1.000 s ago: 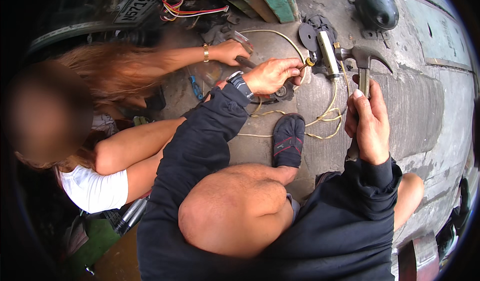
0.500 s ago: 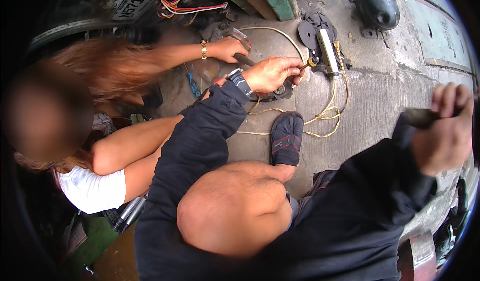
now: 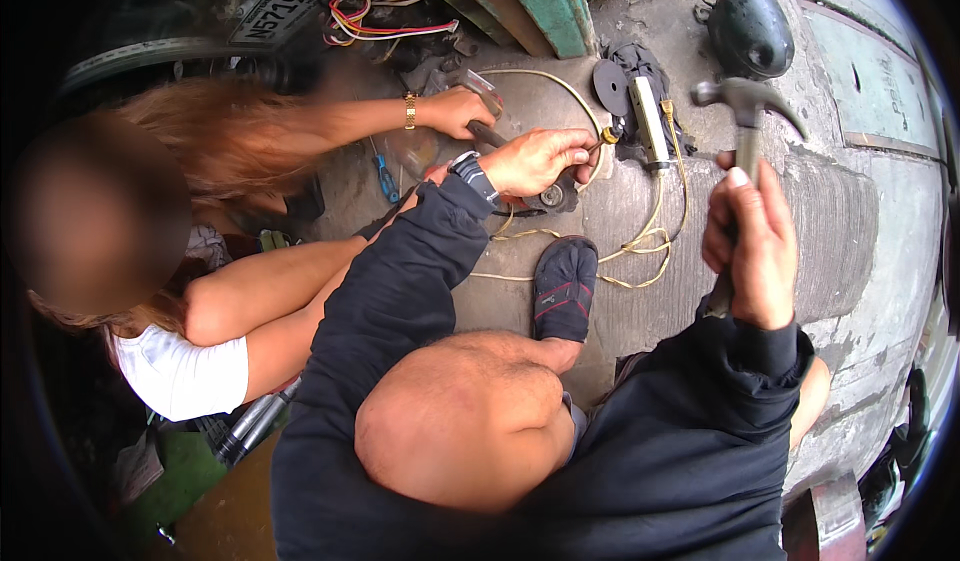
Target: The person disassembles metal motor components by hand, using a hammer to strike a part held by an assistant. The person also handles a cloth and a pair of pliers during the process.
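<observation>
Right hand: your right hand (image 3: 752, 246) is wrapped tight around the handle of a hammer (image 3: 747, 111), whose claw head stands just above your fingers.
Left hand: your left hand (image 3: 535, 159) is closed on a small brass-tipped tool (image 3: 603, 139) that sticks out past your fingertips; a watch (image 3: 473, 173) sits on that wrist.
Under the left hand: a dark round part (image 3: 553, 197) lies touching your palm.
Between your hands: pale cord (image 3: 640, 246) loops over the concrete slab (image 3: 840, 221), beside a dark shoe (image 3: 563, 289).
Beyond the left hand: another person's hand (image 3: 458, 111) rests near yours, holding a dark handle.
Farther off: a white tube (image 3: 648, 121) and a dark disc (image 3: 611, 86) lie past your fingertips.
</observation>
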Demonstrator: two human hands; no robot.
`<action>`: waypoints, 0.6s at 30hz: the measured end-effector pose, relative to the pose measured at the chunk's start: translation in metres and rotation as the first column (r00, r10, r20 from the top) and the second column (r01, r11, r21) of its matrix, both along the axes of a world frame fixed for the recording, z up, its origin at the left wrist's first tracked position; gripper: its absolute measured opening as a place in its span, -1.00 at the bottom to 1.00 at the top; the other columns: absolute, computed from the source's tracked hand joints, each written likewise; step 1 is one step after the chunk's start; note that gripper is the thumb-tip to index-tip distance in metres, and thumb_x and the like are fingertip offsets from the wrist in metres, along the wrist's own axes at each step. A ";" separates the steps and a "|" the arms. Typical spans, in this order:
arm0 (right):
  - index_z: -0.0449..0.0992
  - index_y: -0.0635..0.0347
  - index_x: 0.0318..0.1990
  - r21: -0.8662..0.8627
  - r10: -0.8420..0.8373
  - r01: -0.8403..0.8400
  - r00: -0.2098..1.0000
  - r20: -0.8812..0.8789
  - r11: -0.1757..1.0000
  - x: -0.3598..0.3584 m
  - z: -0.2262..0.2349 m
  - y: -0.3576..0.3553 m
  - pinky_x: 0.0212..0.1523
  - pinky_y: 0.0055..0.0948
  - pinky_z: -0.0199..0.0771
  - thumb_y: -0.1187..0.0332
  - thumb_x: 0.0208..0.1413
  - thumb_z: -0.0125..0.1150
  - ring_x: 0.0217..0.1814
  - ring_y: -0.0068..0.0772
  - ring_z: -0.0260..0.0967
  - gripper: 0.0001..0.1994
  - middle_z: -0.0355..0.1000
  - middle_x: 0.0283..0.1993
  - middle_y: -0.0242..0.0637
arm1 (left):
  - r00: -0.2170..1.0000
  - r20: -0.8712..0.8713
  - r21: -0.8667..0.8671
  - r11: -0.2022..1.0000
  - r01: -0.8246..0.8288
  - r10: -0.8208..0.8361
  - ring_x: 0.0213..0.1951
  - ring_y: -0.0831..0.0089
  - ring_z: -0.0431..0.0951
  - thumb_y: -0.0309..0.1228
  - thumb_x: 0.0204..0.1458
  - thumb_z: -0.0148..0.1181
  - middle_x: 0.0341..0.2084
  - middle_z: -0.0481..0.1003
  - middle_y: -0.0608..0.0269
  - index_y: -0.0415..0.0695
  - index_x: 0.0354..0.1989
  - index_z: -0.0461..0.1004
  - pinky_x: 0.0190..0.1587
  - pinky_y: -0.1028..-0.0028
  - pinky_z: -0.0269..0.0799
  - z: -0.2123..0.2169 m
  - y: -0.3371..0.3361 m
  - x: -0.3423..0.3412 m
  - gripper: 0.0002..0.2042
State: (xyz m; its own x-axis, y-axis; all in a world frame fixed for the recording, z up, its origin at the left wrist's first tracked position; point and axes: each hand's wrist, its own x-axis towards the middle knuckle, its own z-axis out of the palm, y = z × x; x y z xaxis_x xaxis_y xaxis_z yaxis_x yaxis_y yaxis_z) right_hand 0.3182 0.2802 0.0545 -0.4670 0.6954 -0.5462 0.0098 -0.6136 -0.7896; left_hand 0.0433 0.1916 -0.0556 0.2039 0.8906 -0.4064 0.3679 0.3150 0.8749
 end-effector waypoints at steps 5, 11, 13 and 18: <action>0.29 0.12 -0.11 -0.189 0.374 -0.351 0.922 0.102 0.917 -0.009 -0.025 0.006 -0.64 -0.56 0.11 0.27 0.40 0.00 -0.64 -0.70 0.03 -0.86 0.17 -0.47 -0.52 | 0.999 0.040 0.017 1.000 -0.023 0.022 -0.22 0.43 0.57 -0.47 0.33 -0.07 -0.36 0.59 0.21 -0.24 -0.12 0.45 -0.05 0.39 0.43 -0.004 0.006 0.004 -0.84; 0.43 0.20 -0.27 0.422 -0.134 0.052 0.977 0.165 0.905 0.005 0.060 0.058 -0.64 -0.55 -0.02 0.19 0.37 0.05 -0.64 -0.72 -0.01 -0.74 0.17 -0.54 -0.52 | 1.000 -0.008 0.007 1.000 -0.020 0.020 -0.22 0.44 0.59 -0.45 0.33 -0.05 -0.37 0.58 0.23 -0.24 -0.09 0.46 -0.08 0.39 0.46 0.001 0.002 0.002 -0.83; 0.41 0.22 -0.28 0.594 -0.377 0.360 0.921 -0.100 0.719 0.003 0.069 0.061 -0.61 -0.55 0.00 0.21 0.39 -0.01 -0.60 -0.70 -0.01 -0.73 0.14 -0.54 -0.51 | 1.000 0.001 -0.004 1.000 -0.006 0.006 -0.22 0.44 0.60 -0.45 0.33 -0.05 -0.37 0.59 0.23 -0.24 -0.08 0.47 -0.08 0.40 0.46 -0.007 0.010 0.006 -0.83; 0.41 0.13 -0.13 0.205 0.611 -0.735 0.660 0.438 0.647 -0.048 -0.025 -0.014 -0.59 -0.51 0.19 0.20 0.37 0.04 -0.57 -0.65 0.18 -0.80 0.31 -0.43 -0.47 | 0.988 -0.066 0.085 0.988 -0.133 0.138 -0.26 0.39 0.61 -0.42 0.31 -0.01 -0.39 0.60 0.21 -0.20 -0.15 0.49 -0.14 0.38 0.48 -0.013 -0.025 -0.020 -0.84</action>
State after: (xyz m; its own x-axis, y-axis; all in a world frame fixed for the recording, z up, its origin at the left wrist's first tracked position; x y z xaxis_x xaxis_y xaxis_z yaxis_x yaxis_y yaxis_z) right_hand 0.2699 0.2660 0.0296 -0.7325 0.4144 -0.5402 0.5823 -0.0299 -0.8125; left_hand 0.0235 0.1665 -0.0685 0.0519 0.9381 -0.3423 0.3894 0.2966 0.8720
